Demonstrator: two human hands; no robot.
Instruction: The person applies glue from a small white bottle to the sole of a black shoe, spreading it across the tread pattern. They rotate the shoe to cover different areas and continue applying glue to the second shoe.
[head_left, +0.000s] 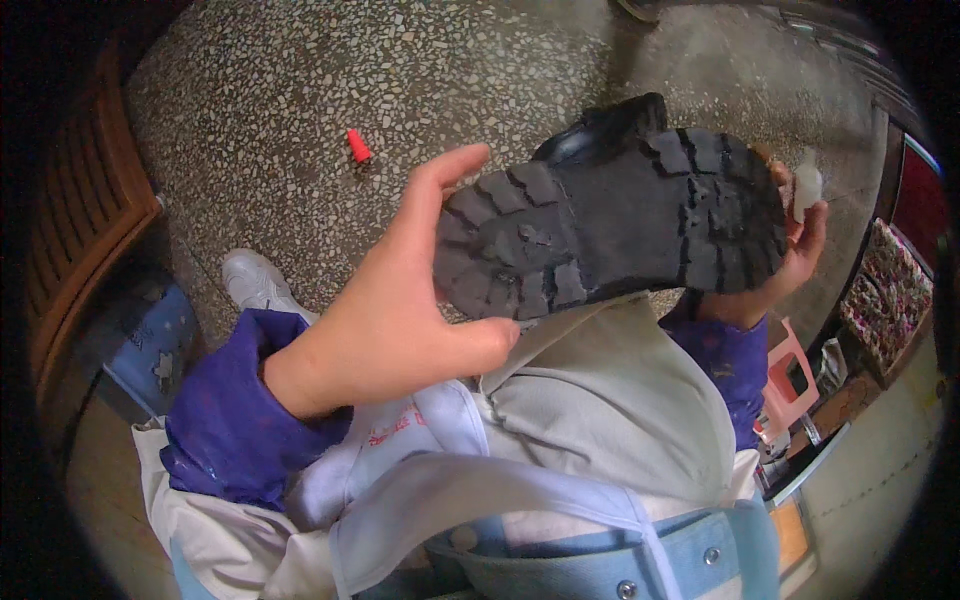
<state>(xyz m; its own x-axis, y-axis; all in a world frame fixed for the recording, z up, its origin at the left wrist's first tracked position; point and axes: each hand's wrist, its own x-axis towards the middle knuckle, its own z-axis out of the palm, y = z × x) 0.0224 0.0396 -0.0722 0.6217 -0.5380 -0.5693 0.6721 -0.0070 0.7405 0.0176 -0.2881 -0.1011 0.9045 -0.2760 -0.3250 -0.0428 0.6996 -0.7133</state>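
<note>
A black shoe (625, 225) is held sole up above my lap, its thick lugged tread facing me. My left hand (385, 315) is closed round the sole's left end, thumb at the near edge and forefinger at the far edge. At the other end my right hand (790, 265) grips the shoe from behind, most of its fingers hidden. The same hand also has a small translucent white bottle (807, 190) between its fingers. Shiny black leather (595, 135) shows beyond the sole; I cannot tell whether it belongs to this shoe or a second one.
A small red cone-shaped cap (358, 147) lies on the speckled floor (260, 90). To the left stand a slatted wooden piece (80, 200) and a blue box (150, 340). On the right are a pink plastic stool (788, 385) and a patterned cushion (885, 290).
</note>
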